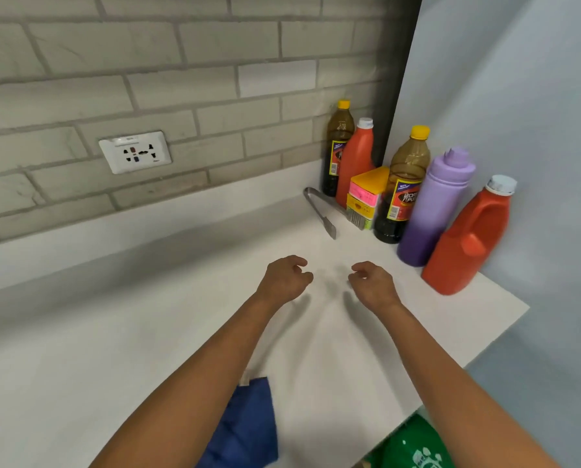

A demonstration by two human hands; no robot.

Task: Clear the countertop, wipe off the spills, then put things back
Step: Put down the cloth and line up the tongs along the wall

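My left hand (287, 278) and my right hand (371, 283) hover side by side over the middle of the white countertop (113, 349), fingers loosely curled, holding nothing. Against the right wall stand a red jug (467, 241), a purple bottle (432, 211), a brown bottle with a yellow cap (402, 187) and a stack of small yellow and pink boxes (366, 194). Behind them in the corner are a second brown bottle (338, 146) and a second red bottle (354, 160). Metal tongs (319, 211) lie in front of the boxes. A blue cloth (245, 423) lies on the counter under my left forearm.
A tiled wall with a white power socket (135, 152) runs along the back. The counter ends at the right, where a green bag (414, 447) sits below its edge.
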